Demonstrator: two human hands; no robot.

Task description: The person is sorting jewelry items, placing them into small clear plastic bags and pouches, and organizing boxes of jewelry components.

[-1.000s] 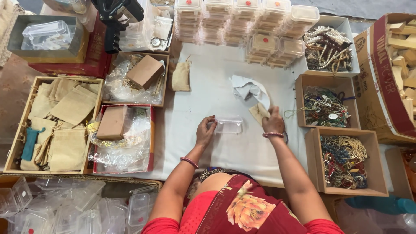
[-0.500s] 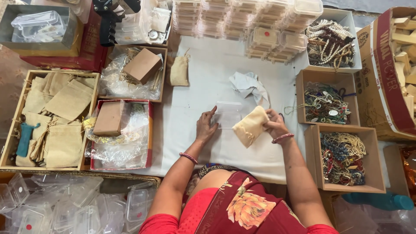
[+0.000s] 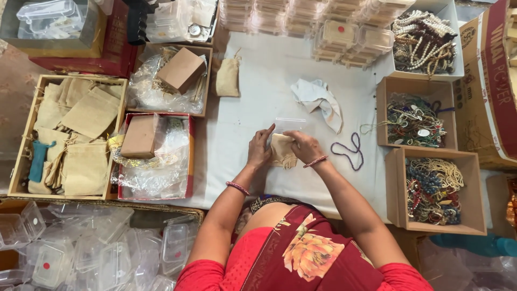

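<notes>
Since half a sec ago both hands have closed in at table centre: the beige pouch, then lifted in the right hand, is now pressed between both, over a clear plastic box w/ its far edge showing beyond the fingers. White table cloth fills the middle, seen from above. Left hand rests on the pouch's left edge, fingers narrow, index tip up toward the box; right hand covers the right top corner, fingers curled on the fabric. Pouch lies between the hands, long axis running toward/away from the person; box just beyond, about equally near both hands. Containers, big to small: wooden tray far left w/ a heap of beige pouches and one teal one; heap of empty clear boxes bottom left; red-rimmed tray w/ cellophane and a brown block; three cardboard boxes on the right w/ bead necklaces, nearest w/ mixed colours; white tray w/ pearl strands. Crumpled white cloth and loose purple bead string lie right of the hands.
</notes>
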